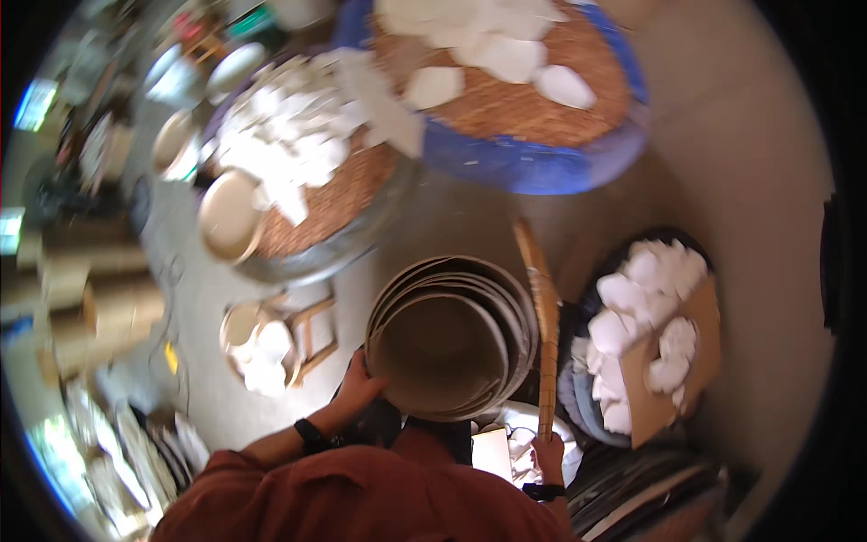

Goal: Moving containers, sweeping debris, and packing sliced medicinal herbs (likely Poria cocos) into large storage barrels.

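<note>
A: Where's the work?
B: Nested round shells point(438, 352) sit mid-view, right in front of the torso, open ends up. Floor or lap under them: can't tell.
A: Grip?
B: Left hand point(364, 384) touches the stack's left wall; can't tell how tightly it's closed. Right hand point(546, 452) is wrapped round the lower end of a banded tan stick point(546, 361), beside the stack.
A: Step?
B: My read: steadying the stack, stick in hand. Next move calls for a firm left hold and a clear path for the stick.
A: Surroundings?
B: Grey floor point(741, 163). Black tub point(578, 397) of white pieces near right; blue tub point(506, 163) and grey tub point(316, 268) beyond, brown stuff plus pale pieces. Wooden stool point(312, 327) left, cartons point(108, 312) further out. Edges blurred.
</note>
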Demonstrator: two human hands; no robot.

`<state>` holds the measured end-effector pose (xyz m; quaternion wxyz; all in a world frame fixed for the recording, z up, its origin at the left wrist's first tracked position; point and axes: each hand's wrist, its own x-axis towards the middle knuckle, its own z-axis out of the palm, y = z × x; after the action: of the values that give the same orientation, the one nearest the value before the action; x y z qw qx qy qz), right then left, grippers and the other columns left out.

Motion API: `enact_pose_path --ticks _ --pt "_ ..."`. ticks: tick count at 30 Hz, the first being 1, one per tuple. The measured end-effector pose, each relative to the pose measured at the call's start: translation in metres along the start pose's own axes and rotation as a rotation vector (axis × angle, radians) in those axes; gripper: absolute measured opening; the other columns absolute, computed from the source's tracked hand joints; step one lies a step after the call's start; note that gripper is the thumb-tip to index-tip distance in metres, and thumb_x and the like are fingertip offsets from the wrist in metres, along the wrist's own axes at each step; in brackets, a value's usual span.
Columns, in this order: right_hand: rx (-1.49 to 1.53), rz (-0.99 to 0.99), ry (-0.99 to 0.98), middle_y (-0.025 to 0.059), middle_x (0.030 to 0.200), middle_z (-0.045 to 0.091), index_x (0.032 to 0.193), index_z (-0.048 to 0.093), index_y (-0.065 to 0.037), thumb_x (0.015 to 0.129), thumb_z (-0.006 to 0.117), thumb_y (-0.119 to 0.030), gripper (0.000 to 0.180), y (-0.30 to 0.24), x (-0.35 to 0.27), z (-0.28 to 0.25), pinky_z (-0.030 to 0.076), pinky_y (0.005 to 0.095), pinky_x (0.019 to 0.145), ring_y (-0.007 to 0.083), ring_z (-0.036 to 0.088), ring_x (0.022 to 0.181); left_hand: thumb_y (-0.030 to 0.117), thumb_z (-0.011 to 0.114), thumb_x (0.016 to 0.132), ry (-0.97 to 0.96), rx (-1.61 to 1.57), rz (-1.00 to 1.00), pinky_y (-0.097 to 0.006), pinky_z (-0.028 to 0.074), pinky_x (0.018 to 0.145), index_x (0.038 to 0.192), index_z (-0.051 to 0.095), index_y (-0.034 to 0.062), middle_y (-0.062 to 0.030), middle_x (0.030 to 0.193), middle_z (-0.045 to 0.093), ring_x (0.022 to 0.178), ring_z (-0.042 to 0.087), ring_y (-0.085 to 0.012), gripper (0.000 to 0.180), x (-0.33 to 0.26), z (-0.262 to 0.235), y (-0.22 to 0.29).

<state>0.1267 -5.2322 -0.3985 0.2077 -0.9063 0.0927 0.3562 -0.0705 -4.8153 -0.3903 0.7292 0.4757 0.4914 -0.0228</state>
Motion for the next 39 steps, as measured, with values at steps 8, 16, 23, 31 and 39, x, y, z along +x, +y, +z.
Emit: enact_pose_path --ticks 8,16,23,31,39 --pt "0.399 0.166 -0.167 0.0058 0.061 0.055 0.091 0.053 -0.001 0.070 0.061 -0.004 0.022 -0.020 -0.088 -0.033 0.044 0.0262 0.042 0.0129 0.053 0.047 0.016 0.061 0.065 -0.185 0.193 -0.106 -0.032 0.051 0.060 0.114 0.037 -0.0007 -0.0171 0.084 0.058 0.075 0.062 -0.0246 0.057 0.101 0.055 -0.034" --pt "0.735 0.299 -0.113 0.0033 0.062 0.052 0.096 0.050 0.000 0.075 0.057 -0.002 0.023 -0.007 -0.148 -0.044 0.042 0.0261 0.043 0.0117 0.049 0.048 0.016 0.053 0.066 -0.393 0.754 0.143 -0.041 0.051 0.057 0.118 0.035 0.0041 -0.0235 0.081 0.060 0.061 0.061 -0.0366 0.056 0.168 0.114 -0.052" --pt "0.935 0.250 -0.144 0.0027 0.062 0.051 0.097 0.050 -0.001 0.076 0.056 -0.001 0.022 -0.010 -0.165 -0.019 0.042 0.0242 0.043 0.0104 0.049 0.047 0.012 0.057 0.073 -0.562 0.669 -0.053 -0.036 0.054 0.058 0.121 0.034 0.0031 -0.0179 0.095 0.057 0.072 0.062 -0.0267 0.055 0.182 0.129 -0.022" --pt "0.807 0.180 -0.036 0.0010 0.056 0.049 0.091 0.053 -0.005 0.074 0.055 -0.006 0.017 -0.003 -0.152 0.008 0.037 0.0247 0.034 0.0100 0.047 0.040 0.020 0.062 0.081 -0.467 0.494 -0.098 -0.029 0.051 0.062 0.123 0.036 0.0038 -0.0139 0.102 0.056 0.078 0.061 -0.0227 0.053 0.116 0.065 0.034" --pt "0.884 -0.099 -0.021 0.0031 0.056 0.050 0.089 0.050 -0.002 0.077 0.053 -0.010 0.015 -0.010 -0.137 0.001 0.038 0.0251 0.036 0.0106 0.048 0.042 0.014 0.058 0.083 -0.330 0.406 -0.112 -0.033 0.053 0.068 0.120 0.040 0.0033 -0.0174 0.103 0.058 0.086 0.062 -0.0298 0.042 0.013 -0.004 0.067"
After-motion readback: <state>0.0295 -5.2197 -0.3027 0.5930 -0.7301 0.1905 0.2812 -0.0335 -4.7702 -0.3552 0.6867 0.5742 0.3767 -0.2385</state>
